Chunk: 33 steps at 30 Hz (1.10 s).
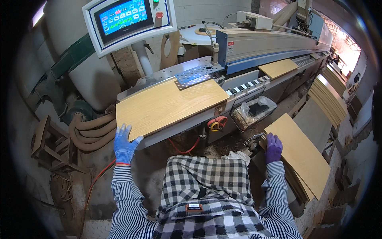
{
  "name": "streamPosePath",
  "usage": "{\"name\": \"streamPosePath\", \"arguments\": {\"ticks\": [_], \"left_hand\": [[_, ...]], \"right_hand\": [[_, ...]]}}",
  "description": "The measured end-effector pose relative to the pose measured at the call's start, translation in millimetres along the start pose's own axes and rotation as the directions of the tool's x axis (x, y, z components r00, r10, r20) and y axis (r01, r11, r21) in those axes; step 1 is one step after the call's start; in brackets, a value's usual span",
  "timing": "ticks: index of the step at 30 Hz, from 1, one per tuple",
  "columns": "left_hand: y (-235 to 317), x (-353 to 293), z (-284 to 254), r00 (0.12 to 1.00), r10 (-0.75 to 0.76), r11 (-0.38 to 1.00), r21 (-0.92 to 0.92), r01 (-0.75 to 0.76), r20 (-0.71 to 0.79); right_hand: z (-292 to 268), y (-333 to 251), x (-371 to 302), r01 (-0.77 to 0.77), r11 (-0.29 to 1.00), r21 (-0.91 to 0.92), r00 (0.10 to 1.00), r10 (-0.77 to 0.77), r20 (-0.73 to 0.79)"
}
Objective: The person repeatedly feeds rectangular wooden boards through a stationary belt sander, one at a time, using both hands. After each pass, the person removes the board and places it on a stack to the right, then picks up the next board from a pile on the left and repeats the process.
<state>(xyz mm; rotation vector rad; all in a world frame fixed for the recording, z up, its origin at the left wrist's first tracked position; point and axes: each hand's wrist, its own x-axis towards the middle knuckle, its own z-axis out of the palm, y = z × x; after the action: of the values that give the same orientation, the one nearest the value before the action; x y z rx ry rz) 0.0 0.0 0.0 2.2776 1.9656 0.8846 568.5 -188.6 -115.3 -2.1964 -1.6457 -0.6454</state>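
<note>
A wood-grain panel [171, 105] lies flat on the machine's infeed table, its far right part beside a perforated blue plate. At its near left corner is my left hand [125, 145] in a blue glove, fingers and thumb spread against the corner and edge. To my right, another wood-grain panel [302, 155] lies slightly askew on top of a stack. My right hand [273, 147], in a purple glove, rests with outstretched fingers on this panel's near left edge. Whether its thumb is hooked under the edge is hidden.
A lit control screen [124, 18] stands at the far left. Further along the machine lies another panel [278, 68]. A plastic-lined bin [254, 111] sits below the machine. Several hoses [93, 131] run at the left, with a wooden stool [53, 147]. More panel stacks [328, 97] stand at the right.
</note>
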Motion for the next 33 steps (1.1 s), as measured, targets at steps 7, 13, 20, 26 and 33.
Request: {"name": "streamPosePath", "arguments": {"ticks": [7,13,20,26,33], "left_hand": [[-0.9,0.5,10.4,0.999,0.026,1.0,0.002,-0.026,-0.042],[2.8,1.1,4.1,0.999,0.028,0.999,0.04,-0.027,-0.019],[-11.2,-6.1,-2.6,1.0,0.025,0.995,0.096,-0.024,-0.005],[-44.6,-21.1,-3.9,0.998,-0.022,1.0,-0.014,0.021,-0.063],[-44.9,-21.6,0.1,0.996,-0.048,0.964,-0.265,0.027,-0.072]], "right_hand": [[-46.5,-15.8,-79.1,-0.515,0.541,0.665,0.818,0.541,0.193],[-44.5,51.7,-107.1,-0.202,-0.671,0.714,0.134,0.703,0.699],[-37.8,31.5,-122.8,-0.289,-0.579,0.763,0.239,0.728,0.643],[-57.1,18.8,-130.6,-0.355,-0.689,0.632,0.257,0.578,0.774],[-37.5,42.5,-150.3,-0.219,-0.677,0.703,0.261,0.654,0.71]]}}
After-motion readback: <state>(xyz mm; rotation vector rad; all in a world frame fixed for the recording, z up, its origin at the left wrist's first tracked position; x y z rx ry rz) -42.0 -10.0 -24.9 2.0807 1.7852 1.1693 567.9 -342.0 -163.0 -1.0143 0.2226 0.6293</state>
